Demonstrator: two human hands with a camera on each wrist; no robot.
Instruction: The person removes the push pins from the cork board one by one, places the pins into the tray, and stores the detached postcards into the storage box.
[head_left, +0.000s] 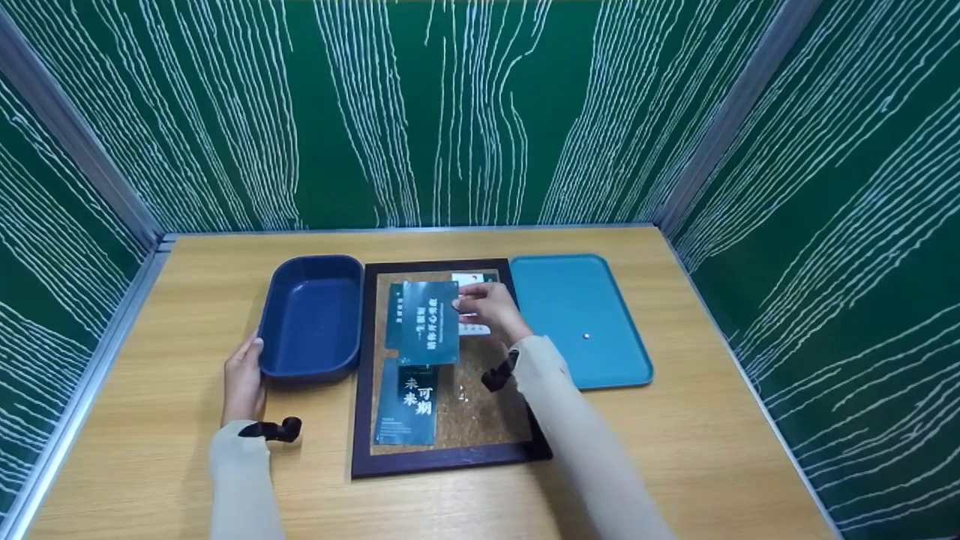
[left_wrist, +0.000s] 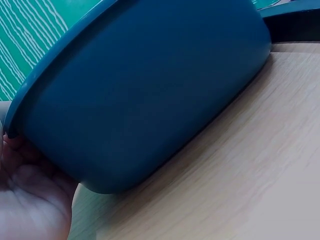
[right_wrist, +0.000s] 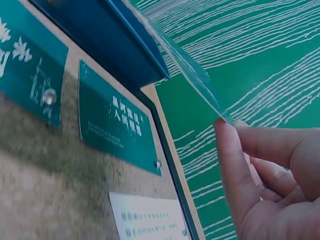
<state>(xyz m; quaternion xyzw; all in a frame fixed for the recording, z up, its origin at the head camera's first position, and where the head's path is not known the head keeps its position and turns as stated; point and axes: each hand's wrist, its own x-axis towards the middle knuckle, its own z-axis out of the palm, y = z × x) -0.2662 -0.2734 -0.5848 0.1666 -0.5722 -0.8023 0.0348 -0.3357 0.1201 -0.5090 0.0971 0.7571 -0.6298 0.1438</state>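
Observation:
Between thumb and fingertips, my right hand (head_left: 491, 309) pinches a dark green card (head_left: 431, 322) with white Chinese lettering by its right edge. The right wrist view shows this card (right_wrist: 192, 75) nearly edge-on, raised off the corkboard (head_left: 487, 409). On the board lie a green card (head_left: 405, 420) at lower left, another green card (head_left: 394, 319) partly hidden behind the held one, and a white card (head_left: 476, 329) near my right hand. Clear pushpins (right_wrist: 49, 96) sit in the cards. My left hand (head_left: 244, 379) grips the near-left rim of a blue basin (head_left: 315, 322), thumb over the edge.
A teal tray (head_left: 562, 300) lies right of the board, with one small pin (head_left: 586, 336) on it. The basin stands close along the board's left side. Green panels with white lines (head_left: 465, 112) wall in the wooden table (head_left: 150, 435) at the back and sides.

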